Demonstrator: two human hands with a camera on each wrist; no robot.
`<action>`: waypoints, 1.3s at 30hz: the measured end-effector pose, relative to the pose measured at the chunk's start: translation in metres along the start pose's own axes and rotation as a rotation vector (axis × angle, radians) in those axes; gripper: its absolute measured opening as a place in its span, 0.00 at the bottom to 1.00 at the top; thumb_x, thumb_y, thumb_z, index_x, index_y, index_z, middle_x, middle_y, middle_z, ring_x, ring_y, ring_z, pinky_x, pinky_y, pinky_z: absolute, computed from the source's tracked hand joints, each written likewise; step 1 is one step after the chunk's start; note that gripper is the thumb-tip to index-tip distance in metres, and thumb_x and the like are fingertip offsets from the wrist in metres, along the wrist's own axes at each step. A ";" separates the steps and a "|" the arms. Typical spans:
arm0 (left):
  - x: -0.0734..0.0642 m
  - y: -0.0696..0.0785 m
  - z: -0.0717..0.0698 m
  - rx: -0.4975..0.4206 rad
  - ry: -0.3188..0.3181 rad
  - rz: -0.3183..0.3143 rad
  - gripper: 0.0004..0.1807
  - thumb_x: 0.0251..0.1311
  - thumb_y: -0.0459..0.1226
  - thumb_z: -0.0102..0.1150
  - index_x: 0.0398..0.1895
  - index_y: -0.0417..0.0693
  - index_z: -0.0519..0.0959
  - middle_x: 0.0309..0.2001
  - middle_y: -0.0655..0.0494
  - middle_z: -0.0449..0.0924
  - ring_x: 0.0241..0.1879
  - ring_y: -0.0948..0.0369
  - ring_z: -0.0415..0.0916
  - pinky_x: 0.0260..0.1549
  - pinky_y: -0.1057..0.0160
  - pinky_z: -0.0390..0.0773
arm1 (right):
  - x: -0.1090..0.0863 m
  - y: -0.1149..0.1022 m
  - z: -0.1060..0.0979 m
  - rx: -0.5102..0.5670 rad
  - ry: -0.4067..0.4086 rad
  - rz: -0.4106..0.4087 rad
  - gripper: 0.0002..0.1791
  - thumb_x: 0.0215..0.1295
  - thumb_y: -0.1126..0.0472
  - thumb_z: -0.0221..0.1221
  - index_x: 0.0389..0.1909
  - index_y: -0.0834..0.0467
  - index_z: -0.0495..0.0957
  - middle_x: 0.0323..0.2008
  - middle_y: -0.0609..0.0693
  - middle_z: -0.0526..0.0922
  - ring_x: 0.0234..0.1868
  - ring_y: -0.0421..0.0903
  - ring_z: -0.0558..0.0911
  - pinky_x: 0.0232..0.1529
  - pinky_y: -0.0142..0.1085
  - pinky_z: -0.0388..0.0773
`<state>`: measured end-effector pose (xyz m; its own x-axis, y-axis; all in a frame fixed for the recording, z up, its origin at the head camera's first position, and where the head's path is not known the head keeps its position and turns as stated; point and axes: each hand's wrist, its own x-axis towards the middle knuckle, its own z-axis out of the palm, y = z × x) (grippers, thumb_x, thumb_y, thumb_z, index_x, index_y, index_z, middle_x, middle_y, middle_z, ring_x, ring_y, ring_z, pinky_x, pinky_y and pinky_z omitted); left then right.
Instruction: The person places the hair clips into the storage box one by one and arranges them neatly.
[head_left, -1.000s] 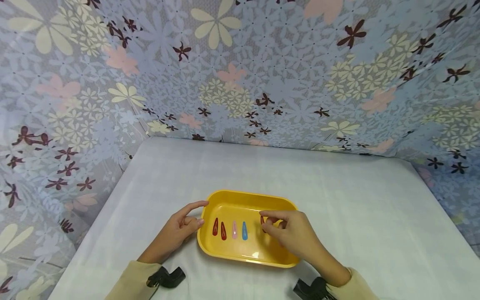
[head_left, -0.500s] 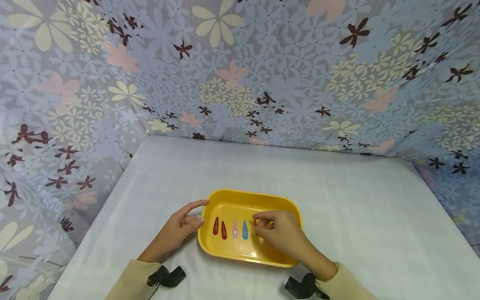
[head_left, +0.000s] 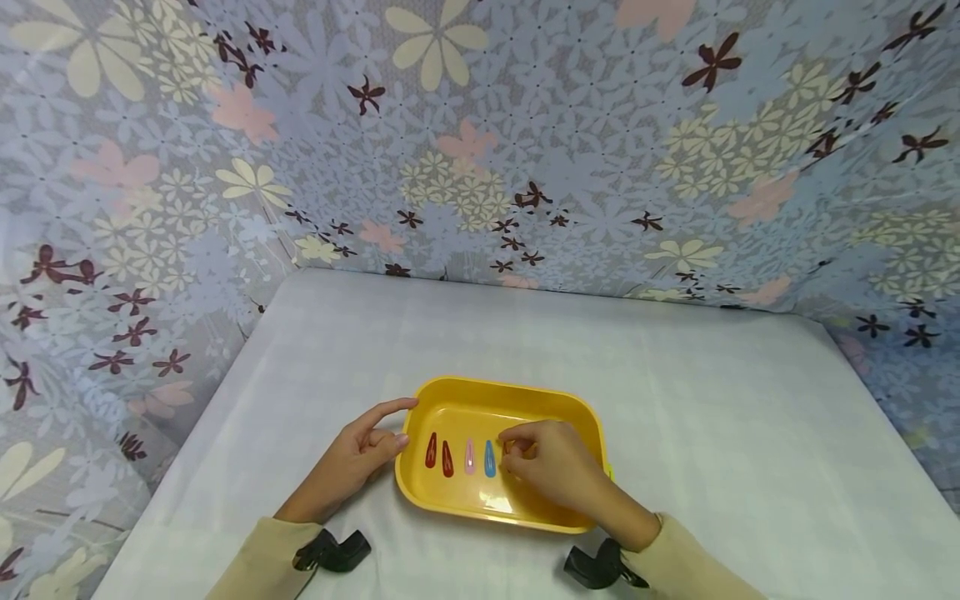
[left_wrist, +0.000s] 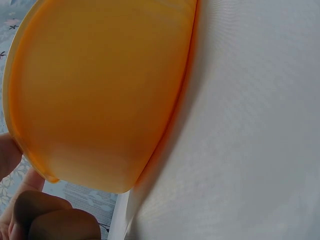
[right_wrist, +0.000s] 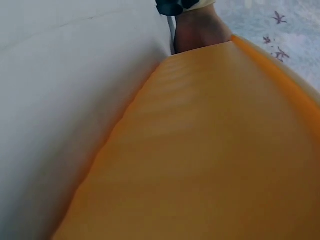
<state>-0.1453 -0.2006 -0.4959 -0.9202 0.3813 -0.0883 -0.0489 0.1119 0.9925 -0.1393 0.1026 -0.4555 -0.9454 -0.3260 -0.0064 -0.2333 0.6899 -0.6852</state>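
A shallow yellow tray (head_left: pixel 495 523) lies on the table. Inside it, two red snap hair clips (head_left: pixel 431 450), a pink hair clip (head_left: pixel 469 457) and a blue hair clip (head_left: pixel 490 459) form a row. My right hand (head_left: pixel 558 467) is over the tray's right half, just right of the blue clip, with thumb and index finger pinching a red hair clip (head_left: pixel 507 447) that they mostly hide. At the tray's left end, my left hand (head_left: pixel 360 450) rests index fingertip and thumb tip on the rim, spread apart. The tray's outer wall (left_wrist: pixel 100 100) fills much of the left wrist view.
A white cloth (head_left: pixel 690 400) covers the table around the tray. Floral fabric (head_left: pixel 480 150) hangs behind the table and along both sides. Black wrist mounts (head_left: pixel 333 552) sit at both sleeves, close to the tray's near side.
My right hand has moved left across the tray with the pinched red clip, up close to the blue clip. My left hand stays at the rim.
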 end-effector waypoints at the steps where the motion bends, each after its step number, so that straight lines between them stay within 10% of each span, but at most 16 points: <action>1: 0.000 0.000 0.000 -0.001 -0.001 0.000 0.27 0.74 0.42 0.59 0.73 0.59 0.68 0.18 0.57 0.63 0.17 0.63 0.58 0.21 0.69 0.62 | 0.000 0.000 0.001 -0.006 -0.001 -0.004 0.11 0.59 0.64 0.71 0.44 0.60 0.89 0.23 0.37 0.78 0.28 0.37 0.77 0.28 0.30 0.72; 39: 0.000 -0.003 -0.001 0.043 0.006 0.030 0.26 0.74 0.41 0.58 0.73 0.61 0.68 0.17 0.55 0.63 0.16 0.63 0.58 0.19 0.69 0.61 | 0.000 0.004 0.012 -0.171 0.020 -0.096 0.10 0.58 0.65 0.73 0.40 0.56 0.86 0.21 0.36 0.73 0.22 0.35 0.70 0.30 0.33 0.70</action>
<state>-0.1458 -0.2020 -0.4984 -0.9235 0.3791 -0.0582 -0.0049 0.1402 0.9901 -0.1379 0.0978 -0.4666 -0.9208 -0.3841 0.0685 -0.3565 0.7568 -0.5479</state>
